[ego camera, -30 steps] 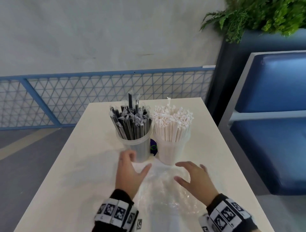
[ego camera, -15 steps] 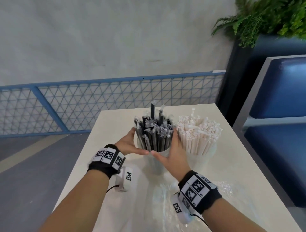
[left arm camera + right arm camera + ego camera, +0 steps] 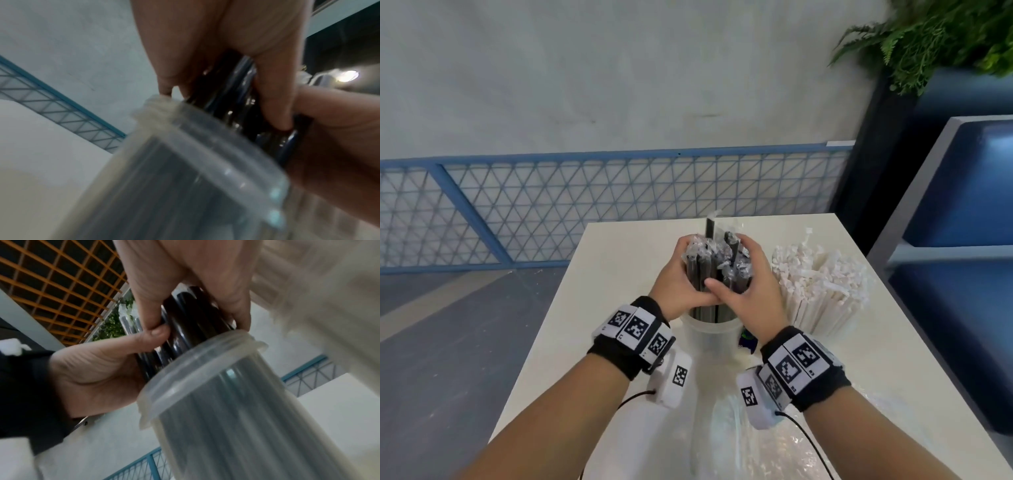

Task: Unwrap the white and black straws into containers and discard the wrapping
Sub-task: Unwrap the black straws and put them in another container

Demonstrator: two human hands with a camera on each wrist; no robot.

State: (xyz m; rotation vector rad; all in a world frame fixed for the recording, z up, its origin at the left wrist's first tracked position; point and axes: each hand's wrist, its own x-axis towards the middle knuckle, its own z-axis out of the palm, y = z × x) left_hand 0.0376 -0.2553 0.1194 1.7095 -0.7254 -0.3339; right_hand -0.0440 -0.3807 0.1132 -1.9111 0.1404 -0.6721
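Note:
A bundle of black straws (image 3: 717, 265) in clear film stands in a translucent cup (image 3: 709, 337) mid-table. My left hand (image 3: 676, 279) and right hand (image 3: 748, 291) wrap around the bundle from either side, just above the cup's rim. The left wrist view shows fingers curled round the black straws (image 3: 236, 97) over the cup (image 3: 185, 178). In the right wrist view both hands clasp the black straws (image 3: 185, 331) above the cup (image 3: 236, 410). To the right stands a second cup, mostly hidden, full of paper-wrapped white straws (image 3: 822, 284).
Crumpled clear plastic wrapping (image 3: 774, 442) lies on the white table (image 3: 619, 260) near its front edge, under my wrists. A blue mesh railing (image 3: 585, 202) runs behind the table. A blue bench (image 3: 959, 246) and a planter stand to the right.
Both hands rose from the wrapping on the table to the black straws. They have closed around the bundle above the cup's rim, and the head view has shifted left.

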